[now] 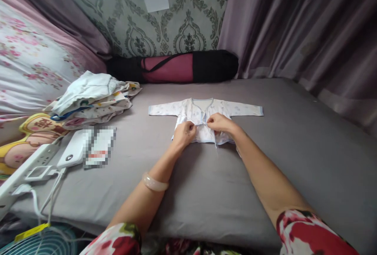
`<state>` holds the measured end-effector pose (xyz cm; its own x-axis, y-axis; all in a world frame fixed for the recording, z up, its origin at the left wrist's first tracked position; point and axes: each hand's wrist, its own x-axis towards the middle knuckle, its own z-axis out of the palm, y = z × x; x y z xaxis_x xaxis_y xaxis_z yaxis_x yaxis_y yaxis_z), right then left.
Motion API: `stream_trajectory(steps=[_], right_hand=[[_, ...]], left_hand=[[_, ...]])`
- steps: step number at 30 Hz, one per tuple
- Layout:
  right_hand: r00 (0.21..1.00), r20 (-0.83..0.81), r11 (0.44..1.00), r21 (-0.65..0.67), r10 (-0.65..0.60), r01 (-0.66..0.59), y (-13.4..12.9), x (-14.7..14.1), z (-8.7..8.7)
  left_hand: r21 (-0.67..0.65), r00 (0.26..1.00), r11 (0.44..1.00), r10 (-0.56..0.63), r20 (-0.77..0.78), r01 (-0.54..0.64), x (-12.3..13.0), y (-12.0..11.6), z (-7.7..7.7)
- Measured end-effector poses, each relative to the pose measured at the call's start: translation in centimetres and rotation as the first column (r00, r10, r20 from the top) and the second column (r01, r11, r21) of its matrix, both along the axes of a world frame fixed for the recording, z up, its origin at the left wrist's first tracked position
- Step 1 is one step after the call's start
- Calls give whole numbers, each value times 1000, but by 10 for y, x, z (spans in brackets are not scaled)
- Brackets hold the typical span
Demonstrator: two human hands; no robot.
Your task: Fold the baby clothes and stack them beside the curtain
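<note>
A small white baby shirt [191, 110] with pale blue trim lies face up on the grey bed, its sleeves spread to both sides. Over its front, my left hand [185, 132] has its fingers closed on a thin tie string. My right hand [218, 123] pinches the string close by, at the right of the shirt's middle. A loose string end [216, 144] hangs down past the lower hem. The fingertips partly cover the spot where the strings meet, so I cannot tell whether a knot is there.
A pile of folded clothes [94, 94] sits at the left. Nearer stand a white power bank [75, 149], a power strip [35, 161] with cables, and a fan [44, 241] below the bed edge. A black and maroon long bag [173, 68] lies along the wall.
</note>
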<state>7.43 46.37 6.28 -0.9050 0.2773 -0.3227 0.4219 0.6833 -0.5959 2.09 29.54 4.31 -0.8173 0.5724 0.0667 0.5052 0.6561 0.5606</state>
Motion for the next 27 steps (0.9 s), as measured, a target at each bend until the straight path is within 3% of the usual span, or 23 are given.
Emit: stream_trajectory(steps=[5,10,19,23,27], right_hand=[[966,-163,948,-282,-198,147,12,1,9],[942,-173,853,-495,-287,169,2,5,30],[957,-198,874,-477,-211,95,-9,2,30],[963,-227,931,-361,-148,58,-10,-1,25],[978,-167,924,-380,-124,52,-14,-3,19]], left_hand=[[184,996,980,58,71,-70,-4,-2,11],[252,994,966,-79,77,57,12,12,6],[117,956,951,-278,-93,287,26,33,-9],[-27,923,933,-360,-137,360,41,24,0],[-264,838,847,-513,-187,460,67,11,17]])
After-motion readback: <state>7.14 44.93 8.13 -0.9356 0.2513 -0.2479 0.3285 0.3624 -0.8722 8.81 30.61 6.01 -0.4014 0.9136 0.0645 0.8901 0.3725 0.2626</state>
